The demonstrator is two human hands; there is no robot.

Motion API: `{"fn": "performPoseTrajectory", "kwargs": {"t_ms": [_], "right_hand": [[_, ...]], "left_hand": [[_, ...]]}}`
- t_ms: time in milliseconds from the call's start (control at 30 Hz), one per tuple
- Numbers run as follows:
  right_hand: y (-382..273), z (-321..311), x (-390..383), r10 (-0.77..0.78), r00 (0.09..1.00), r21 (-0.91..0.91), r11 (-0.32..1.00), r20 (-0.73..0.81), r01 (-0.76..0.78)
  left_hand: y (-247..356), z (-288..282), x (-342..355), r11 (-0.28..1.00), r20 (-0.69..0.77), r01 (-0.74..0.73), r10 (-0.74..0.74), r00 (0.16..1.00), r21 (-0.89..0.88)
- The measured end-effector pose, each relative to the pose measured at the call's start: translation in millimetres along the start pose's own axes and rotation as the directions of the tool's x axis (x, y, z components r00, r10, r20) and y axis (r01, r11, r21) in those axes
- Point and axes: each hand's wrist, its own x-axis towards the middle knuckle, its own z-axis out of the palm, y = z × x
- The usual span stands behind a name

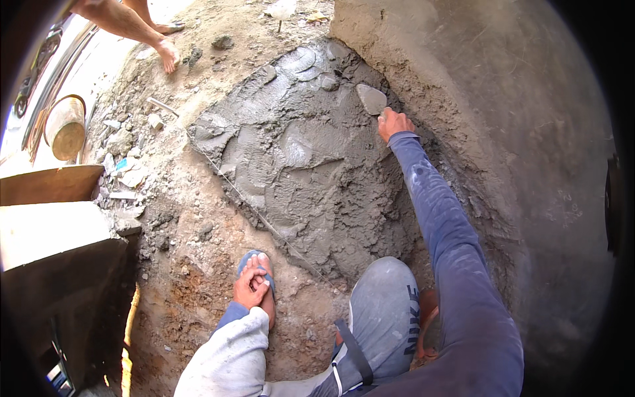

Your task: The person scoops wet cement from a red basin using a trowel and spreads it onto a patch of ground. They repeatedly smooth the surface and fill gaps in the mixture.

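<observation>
My right hand (395, 126) is closed around the handle of a small trowel (372, 99). The trowel's pointed grey blade lies against the far right part of a patch of wet mortar (311, 172), beside the wall. The mortar is rough and lumpy, with smoother smears toward its far corner and middle. My left hand (249, 286) rests over my left foot, which wears a blue flip-flop (246, 259). Its fingers are loosely bent and apart, with no tool in them. A thin string (251, 208) runs along the mortar's left edge.
A rough plastered wall (529, 132) rises on the right. Another person's bare feet (168, 54) stand at the far left. Rubble (120, 143), a cylindrical container (66, 135) and a dark box-like object (66, 271) lie at left. A yellowish stick (129, 341) is near the lower left.
</observation>
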Motion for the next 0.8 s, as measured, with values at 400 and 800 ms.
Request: {"fn": "performPoseTrajectory", "kwargs": {"t_ms": [400,800], "right_hand": [[-136,43,64,0.314,0.796,0.792,0.175,0.518,-0.585],[-62,-2,91,0.120,0.989,0.045,0.991,0.087,-0.124]], "left_hand": [[-10,-2,3,0.999,-0.007,-0.048,0.048,0.999,0.017],[-10,-6,-3,0.998,0.028,0.044,-0.043,0.999,-0.038]]}}
